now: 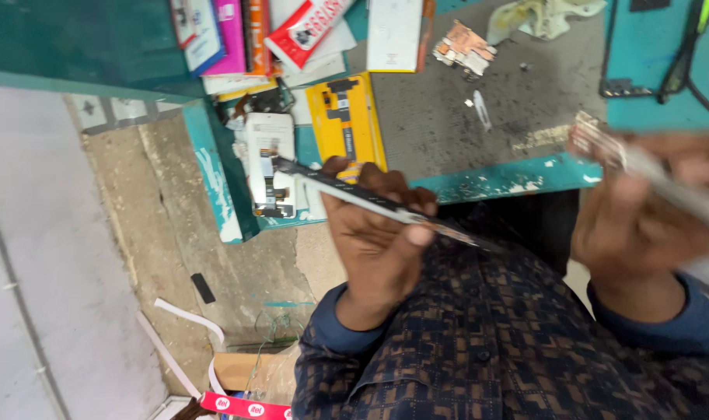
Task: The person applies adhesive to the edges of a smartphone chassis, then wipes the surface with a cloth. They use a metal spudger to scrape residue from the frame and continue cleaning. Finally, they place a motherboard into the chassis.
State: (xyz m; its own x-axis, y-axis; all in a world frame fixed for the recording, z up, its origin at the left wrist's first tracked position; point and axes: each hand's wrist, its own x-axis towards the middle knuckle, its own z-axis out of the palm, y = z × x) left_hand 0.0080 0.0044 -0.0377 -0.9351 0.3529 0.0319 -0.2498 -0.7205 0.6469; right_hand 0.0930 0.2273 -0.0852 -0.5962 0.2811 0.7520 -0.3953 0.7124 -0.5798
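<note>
My left hand [378,241] is closed on a thin phone screen [370,201], edge-up over my lap so I can see along it. My right hand [642,225] grips a blurred pale tool [681,190] — just off the teal workbench [487,185].

The right hand [654,214] is motion-blurred; the pale flat item [681,194] in its grip smears toward the right edge and cannot be identified. The thin panel [370,198] held by the left hand [378,233] is seen edge-on, its face hidden. Packages [292,31] on the desk [479,117] are cropped by the top edge.
</note>
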